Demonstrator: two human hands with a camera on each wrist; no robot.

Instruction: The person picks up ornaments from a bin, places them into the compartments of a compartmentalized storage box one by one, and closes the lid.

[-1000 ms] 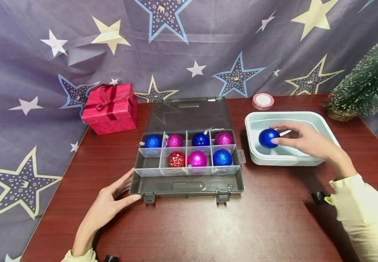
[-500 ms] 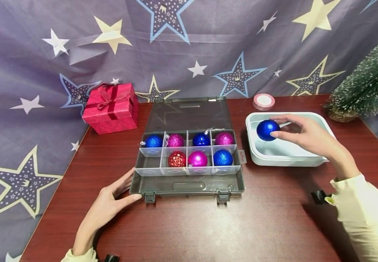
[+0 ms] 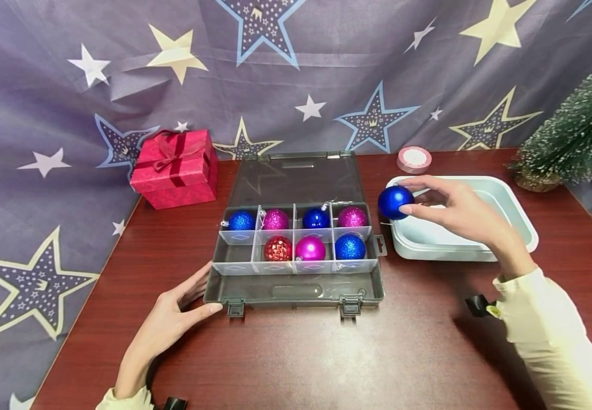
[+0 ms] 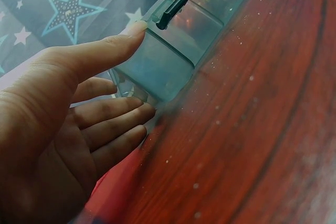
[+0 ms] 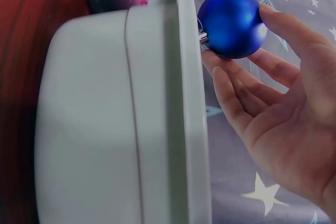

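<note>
My right hand (image 3: pixel 452 208) pinches a matte blue Christmas bauble (image 3: pixel 395 202) between thumb and fingers. The bauble hangs over the left rim of a pale plastic tub (image 3: pixel 518 219); in the right wrist view its silver cap points toward that rim. My left hand (image 3: pixel 165 319) rests at the front left corner of a smoky see-through compartment case (image 3: pixel 296 290), thumb on the edge and fingers extended along the side. The case lies with its lid (image 3: pixel 296 179) back. Blue and pink baubles fill its rear row; a red faceted bauble (image 3: pixel 278 249), a pink one (image 3: pixel 310 248) and a glittery blue one (image 3: pixel 349 246) sit in front.
A red gift box (image 3: pixel 175 171) with a bow stands at the back left. Behind the tub lies a roll of pink ribbon (image 3: pixel 414 159). A small frosted Christmas tree (image 3: pixel 572 125) stands at the back right, before a star-patterned cloth.
My right hand has lifted the blue bauble from inside the tub and carried it left to the tub's edge, near the case. The left hand stays on the case corner.
</note>
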